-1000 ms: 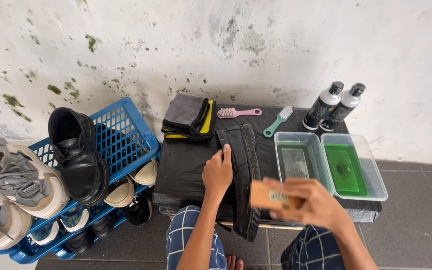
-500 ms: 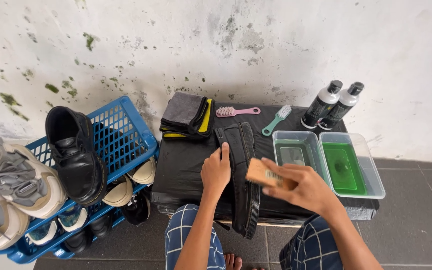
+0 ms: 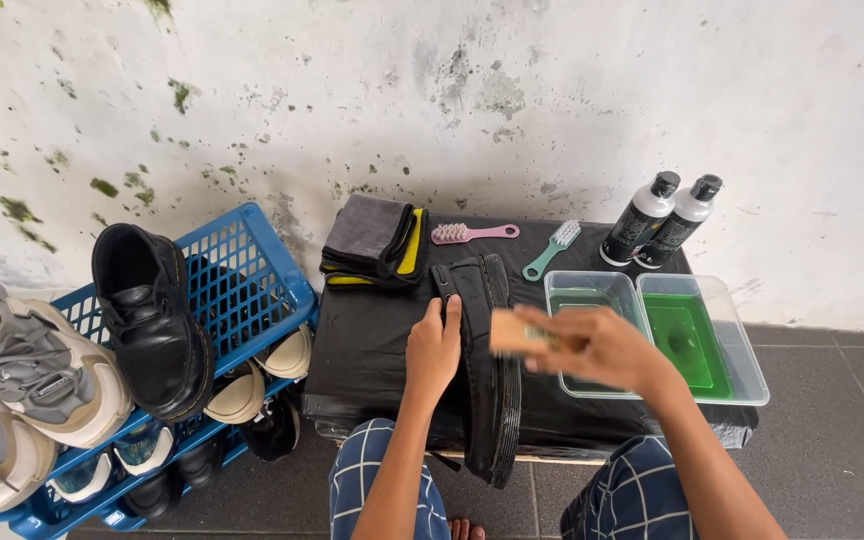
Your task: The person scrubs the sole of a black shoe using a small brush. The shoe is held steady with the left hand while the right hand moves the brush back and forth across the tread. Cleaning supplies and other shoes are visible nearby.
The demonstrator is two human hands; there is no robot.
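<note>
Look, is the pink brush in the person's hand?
No, the pink brush lies on the black table by the folded cloths, while the right hand holds a tan wooden brush.

Shoe-cleaning corner | stained wall (image 3: 512, 90) | shoe-filled blue crate (image 3: 242, 290) | brushes (image 3: 472, 233)

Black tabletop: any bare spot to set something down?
Free: the black tabletop between the folded cloths and the left hand. Crowded: back edge with pink brush, teal brush, bottles; right side filled by two trays.
</note>
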